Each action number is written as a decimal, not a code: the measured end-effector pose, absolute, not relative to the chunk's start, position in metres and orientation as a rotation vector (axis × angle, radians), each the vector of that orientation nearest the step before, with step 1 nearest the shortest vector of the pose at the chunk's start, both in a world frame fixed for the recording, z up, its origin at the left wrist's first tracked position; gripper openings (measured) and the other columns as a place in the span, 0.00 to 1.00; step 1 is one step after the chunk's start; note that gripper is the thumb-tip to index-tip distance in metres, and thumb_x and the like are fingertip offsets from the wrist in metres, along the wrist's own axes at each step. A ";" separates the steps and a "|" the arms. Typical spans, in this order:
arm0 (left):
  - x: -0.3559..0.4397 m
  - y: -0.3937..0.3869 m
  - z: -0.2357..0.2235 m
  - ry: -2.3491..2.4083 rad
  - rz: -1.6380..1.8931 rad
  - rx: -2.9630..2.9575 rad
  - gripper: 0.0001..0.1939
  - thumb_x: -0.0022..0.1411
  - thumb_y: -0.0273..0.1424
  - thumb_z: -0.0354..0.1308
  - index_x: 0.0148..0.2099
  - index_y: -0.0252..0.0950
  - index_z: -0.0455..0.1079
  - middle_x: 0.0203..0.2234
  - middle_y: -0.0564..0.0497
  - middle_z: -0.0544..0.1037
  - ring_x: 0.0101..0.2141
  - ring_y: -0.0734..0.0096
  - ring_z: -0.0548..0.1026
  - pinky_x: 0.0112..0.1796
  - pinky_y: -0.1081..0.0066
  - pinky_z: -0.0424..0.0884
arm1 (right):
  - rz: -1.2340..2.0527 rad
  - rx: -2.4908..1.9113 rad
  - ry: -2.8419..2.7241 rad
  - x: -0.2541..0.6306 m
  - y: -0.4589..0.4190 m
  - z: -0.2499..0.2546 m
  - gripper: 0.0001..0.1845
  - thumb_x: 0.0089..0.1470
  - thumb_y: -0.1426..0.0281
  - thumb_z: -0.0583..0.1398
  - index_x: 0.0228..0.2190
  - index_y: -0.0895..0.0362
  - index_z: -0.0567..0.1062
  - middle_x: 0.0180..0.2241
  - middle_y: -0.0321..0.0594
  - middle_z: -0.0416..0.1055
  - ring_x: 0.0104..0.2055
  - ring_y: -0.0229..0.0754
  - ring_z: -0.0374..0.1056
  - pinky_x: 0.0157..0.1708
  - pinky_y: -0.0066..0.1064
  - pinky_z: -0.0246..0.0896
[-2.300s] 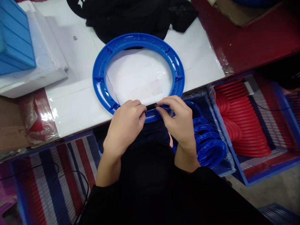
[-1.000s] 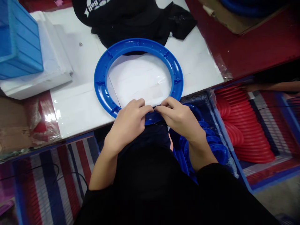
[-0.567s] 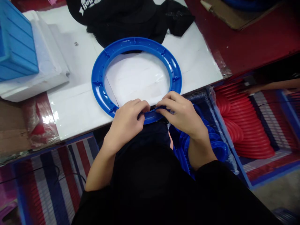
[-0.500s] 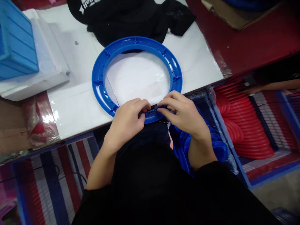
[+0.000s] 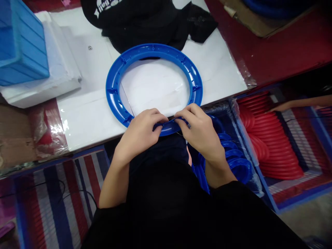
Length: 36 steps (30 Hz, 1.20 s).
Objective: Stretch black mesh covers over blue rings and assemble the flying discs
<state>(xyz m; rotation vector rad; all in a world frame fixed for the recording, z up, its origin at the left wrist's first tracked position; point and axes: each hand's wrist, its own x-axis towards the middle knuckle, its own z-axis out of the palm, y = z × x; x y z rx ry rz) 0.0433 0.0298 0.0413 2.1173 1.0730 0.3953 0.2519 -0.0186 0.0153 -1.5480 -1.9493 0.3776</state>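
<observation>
A blue plastic ring (image 5: pixel 113 100), its ribbed hollow side facing up, lies on the white-covered table (image 5: pixel 88 121) with its near side at the table's edge. My left hand (image 5: pixel 141 133) has thumb and fingers closed on the ring's near rim. Beside it, my right hand (image 5: pixel 201 129) pinches the same rim a little further right. A small dark piece or gap shows between the fingertips; too little of it is visible to name. A thin wire-like line runs by the right fingertips.
Beyond the ring lies a black printed cloth (image 5: pixel 145 26). A blue bin (image 5: pixel 31 45) sits on white foam (image 5: pixel 62 65) at left. Blue parts (image 5: pixel 233 155) fill a crate at lower right, beside stacked red rings (image 5: pixel 275 141). Another person's hand (image 5: pixel 280 106) reaches toward those rings.
My right fingers have shifted slightly on the rim, and the wire-like line beside them shows less. The whole view has moved a little. The ring stays in place on the table.
</observation>
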 end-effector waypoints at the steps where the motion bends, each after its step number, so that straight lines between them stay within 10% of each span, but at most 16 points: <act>1: 0.043 0.030 0.042 1.047 0.397 2.119 0.13 0.68 0.22 0.60 0.49 0.39 0.81 0.45 0.48 0.83 0.48 0.60 0.81 0.50 0.60 0.75 | 0.371 -1.549 -1.953 0.252 -0.019 0.015 0.09 0.65 0.78 0.61 0.39 0.52 0.77 0.39 0.39 0.72 0.38 0.43 0.71 0.39 0.37 0.68; 36: 0.065 0.015 0.018 1.118 0.496 2.697 0.10 0.77 0.25 0.54 0.46 0.32 0.78 0.40 0.45 0.81 0.39 0.61 0.77 0.36 0.63 0.70 | 0.514 -1.504 -1.924 0.284 -0.013 0.032 0.05 0.64 0.75 0.66 0.35 0.54 0.80 0.36 0.38 0.79 0.39 0.43 0.75 0.40 0.35 0.69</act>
